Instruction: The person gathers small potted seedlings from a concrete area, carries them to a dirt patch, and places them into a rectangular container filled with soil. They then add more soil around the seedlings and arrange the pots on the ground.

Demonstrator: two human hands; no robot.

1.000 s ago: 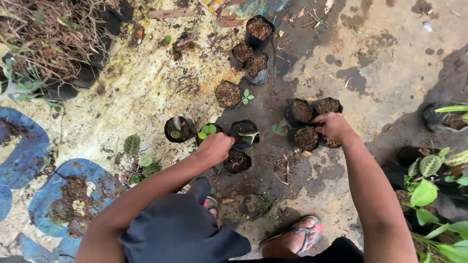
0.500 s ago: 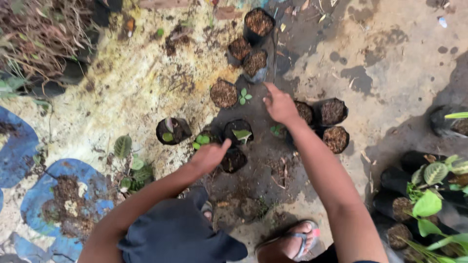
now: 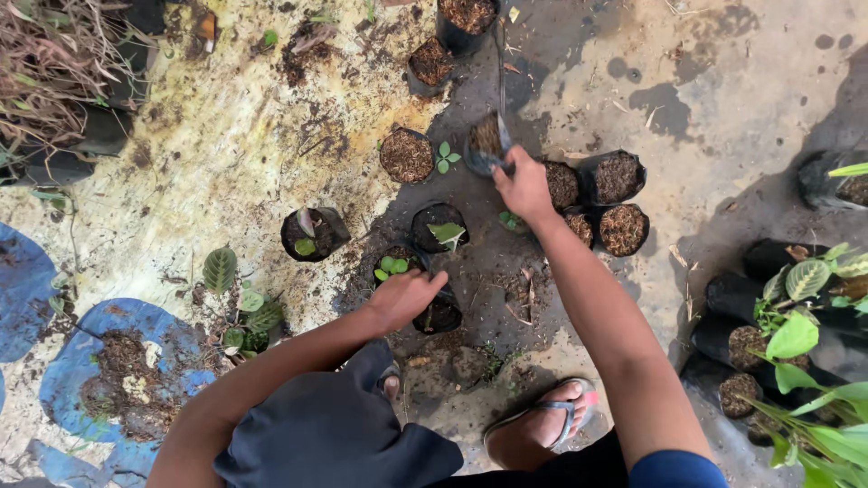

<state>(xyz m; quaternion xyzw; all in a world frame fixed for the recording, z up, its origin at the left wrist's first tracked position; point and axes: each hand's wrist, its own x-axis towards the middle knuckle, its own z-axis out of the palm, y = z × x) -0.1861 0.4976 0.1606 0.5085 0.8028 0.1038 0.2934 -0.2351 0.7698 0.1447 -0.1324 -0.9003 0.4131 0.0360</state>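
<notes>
The black nursery bag (image 3: 485, 145) held by the right hand (image 3: 523, 185) is full of brown soil and carries no seedling. It is tipped off upright: its open mouth points up and away from the person, and its long axis runs from the gripped lower rim toward the top of the view. The right hand is clenched on that lower rim, with the bag lifted or tilted clear of the others; whether its base touches the ground cannot be told.

Just right of the held bag stand three more soil-filled bags (image 3: 617, 176), none planted. Just left of it a soil-filled bag (image 3: 406, 155) stands with a small loose seedling (image 3: 445, 155) on the ground between the two. Nearer the person than the held bag, three bags already carry green seedlings: one with a pale leaf (image 3: 440, 226), one with small round leaves (image 3: 394, 264) and one further left (image 3: 312, 233).

The left hand (image 3: 404, 296) is loosely curled over the rim of a dark bag (image 3: 438, 315), well below the held bag; no seedling shows in that one, and a firm grip cannot be confirmed.

Judged from this layout, planting is partly done: three bags planted, at least six filled bags unplanted. Loose plants (image 3: 240, 298) lie on the ground well to the left.
</notes>
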